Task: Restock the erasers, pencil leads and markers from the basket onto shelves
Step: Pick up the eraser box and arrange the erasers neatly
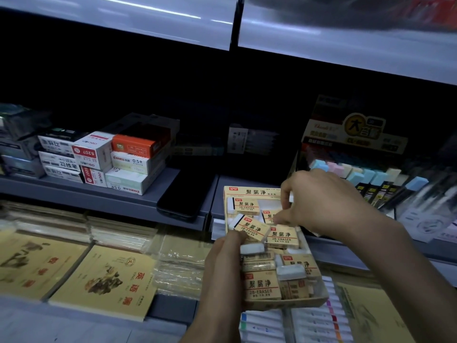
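Nearest to us, marker packs (319,325) and notebooks (103,280) lie flat on the lowest shelf. Above them, the left hand (222,266) grips the near left edge of an open eraser box (284,304) filled with loose erasers (263,285). The right hand (321,201) curls over the box's far half, pinching an eraser (291,196). Beyond, the grey shelf (138,201) carries stacked stationery boxes (128,159), a dark phone (183,194) and a pastel eraser display (358,174). The aisle is dim beneath the upper shelf (123,18).
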The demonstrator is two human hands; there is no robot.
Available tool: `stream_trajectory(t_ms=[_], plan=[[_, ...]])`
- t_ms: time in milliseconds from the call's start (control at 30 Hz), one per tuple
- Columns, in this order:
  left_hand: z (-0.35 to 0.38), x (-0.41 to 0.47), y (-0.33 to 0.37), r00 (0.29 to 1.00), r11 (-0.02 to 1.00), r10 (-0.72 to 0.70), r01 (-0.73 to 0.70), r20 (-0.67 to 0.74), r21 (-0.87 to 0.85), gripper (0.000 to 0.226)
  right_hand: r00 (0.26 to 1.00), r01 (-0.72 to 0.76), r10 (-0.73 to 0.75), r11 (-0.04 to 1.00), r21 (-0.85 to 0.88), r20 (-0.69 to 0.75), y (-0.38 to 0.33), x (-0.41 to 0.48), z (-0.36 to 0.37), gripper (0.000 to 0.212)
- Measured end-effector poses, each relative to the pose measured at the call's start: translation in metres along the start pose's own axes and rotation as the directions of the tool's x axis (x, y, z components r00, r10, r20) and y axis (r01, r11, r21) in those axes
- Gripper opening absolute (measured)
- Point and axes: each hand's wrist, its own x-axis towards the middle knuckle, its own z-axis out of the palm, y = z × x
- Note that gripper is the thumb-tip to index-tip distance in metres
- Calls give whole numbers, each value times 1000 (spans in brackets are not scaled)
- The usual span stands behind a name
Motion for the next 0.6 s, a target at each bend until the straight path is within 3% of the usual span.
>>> stream_trajectory(t_ms=[133, 267, 400, 600], plan=[[-1, -3, 1, 1000, 1000, 9, -8, 21, -15, 35, 996, -64, 80, 929, 366, -28, 5, -1, -2, 36], [-1, -2, 0, 1000, 1000, 6, -6, 26, -7, 38, 989, -137, 133, 681, 719, 63, 10, -4, -8, 21], [-1, -2, 0, 1000, 1000, 10, -10, 27, -7, 37, 978, -207, 106, 562, 801, 178, 13, -5, -9, 11], [-1, -4, 0, 998, 1000, 29, -29, 55, -5, 39, 957, -275, 229, 537, 798, 176, 11, -4, -4, 4]])
